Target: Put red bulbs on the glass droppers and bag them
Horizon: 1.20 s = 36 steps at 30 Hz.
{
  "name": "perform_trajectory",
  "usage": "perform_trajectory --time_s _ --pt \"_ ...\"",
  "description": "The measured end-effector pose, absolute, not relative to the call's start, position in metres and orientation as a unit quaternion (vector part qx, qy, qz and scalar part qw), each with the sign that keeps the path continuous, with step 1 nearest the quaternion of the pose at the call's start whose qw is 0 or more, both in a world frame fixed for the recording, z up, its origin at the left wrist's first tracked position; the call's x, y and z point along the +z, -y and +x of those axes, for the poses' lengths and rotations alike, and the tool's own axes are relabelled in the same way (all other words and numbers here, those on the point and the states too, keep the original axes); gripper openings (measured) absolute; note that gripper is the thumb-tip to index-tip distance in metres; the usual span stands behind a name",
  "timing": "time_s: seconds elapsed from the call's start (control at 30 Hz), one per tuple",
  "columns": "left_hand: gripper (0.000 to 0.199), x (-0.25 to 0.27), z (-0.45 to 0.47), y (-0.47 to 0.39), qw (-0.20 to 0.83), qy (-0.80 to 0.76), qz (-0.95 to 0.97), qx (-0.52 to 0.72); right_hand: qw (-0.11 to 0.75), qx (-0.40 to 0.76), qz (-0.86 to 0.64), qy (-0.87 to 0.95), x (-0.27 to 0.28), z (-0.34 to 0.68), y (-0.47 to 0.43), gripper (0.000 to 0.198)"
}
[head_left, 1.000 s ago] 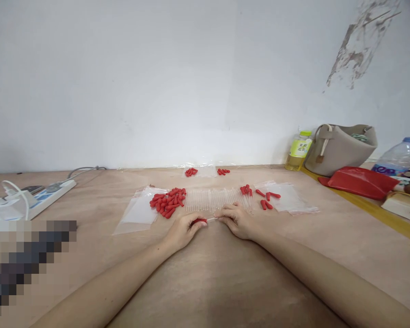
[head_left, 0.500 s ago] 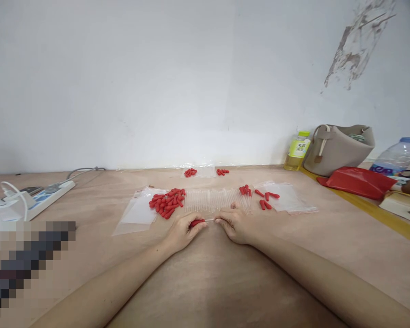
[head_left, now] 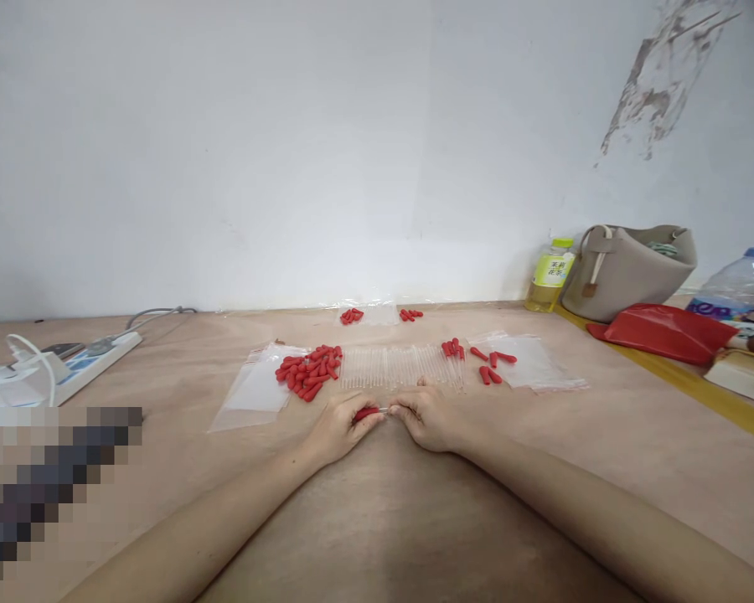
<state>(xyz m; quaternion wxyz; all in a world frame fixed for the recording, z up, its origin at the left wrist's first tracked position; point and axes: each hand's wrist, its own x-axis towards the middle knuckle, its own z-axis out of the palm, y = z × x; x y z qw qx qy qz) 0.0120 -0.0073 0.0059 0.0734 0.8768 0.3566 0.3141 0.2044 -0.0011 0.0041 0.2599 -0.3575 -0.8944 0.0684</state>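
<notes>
My left hand (head_left: 345, 425) is closed around a red rubber dropper bulb (head_left: 367, 413). My right hand (head_left: 428, 416) pinches a thin clear glass tube (head_left: 384, 409), most of it hidden by the fingers; its end meets the bulb's mouth. Just beyond my hands lies a row of clear glass droppers (head_left: 383, 367), side by side. To its left is a heap of red rubber bulbs (head_left: 307, 368). At the row's right end, several droppers carry red bulbs (head_left: 453, 347), and a few loose red bulbs (head_left: 490, 376) lie beside them.
Clear plastic bags (head_left: 251, 394) lie left and right of the droppers. Small red bulb groups (head_left: 352, 316) rest near the wall. A power strip (head_left: 100, 364) is at left. At right stand a tea bottle (head_left: 550, 276), a grey bag (head_left: 628, 272), a red pouch (head_left: 663, 333) and a water bottle (head_left: 738, 285).
My hands have come slightly closer together, and less of the glass tube shows between the bulb and my right fingers. The view has shifted a little.
</notes>
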Motion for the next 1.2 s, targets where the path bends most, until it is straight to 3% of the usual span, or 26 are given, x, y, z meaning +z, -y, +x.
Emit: perform_trajectory --time_s 0.2,0.33,0.47,0.6,0.9,1.2 --pt "0.016 0.007 0.012 0.007 0.057 -0.367 0.861 0.347 0.197 -0.020 -0.369 0.908 0.028 0.205 0.005 0.022" --pt "0.043 0.006 0.004 0.002 0.001 -0.418 0.825 0.381 0.216 0.022 -0.472 0.855 0.043 0.232 -0.020 0.021" --pt "0.023 0.003 -0.006 -0.007 -0.029 -0.452 0.809 0.374 0.259 0.073 -0.661 0.701 0.045 0.282 -0.058 0.025" --pt "0.016 0.003 -0.007 -0.009 -0.028 -0.446 0.821 0.354 0.265 0.079 -0.732 0.623 0.033 0.310 -0.078 0.034" --pt "0.008 0.005 -0.004 -0.007 -0.009 -0.440 0.826 0.352 0.214 0.100 -0.761 0.605 0.015 0.313 -0.079 0.037" --pt "0.007 0.006 -0.004 -0.006 -0.004 -0.444 0.831 0.335 0.163 0.095 -0.755 0.628 0.022 0.303 -0.069 0.013"
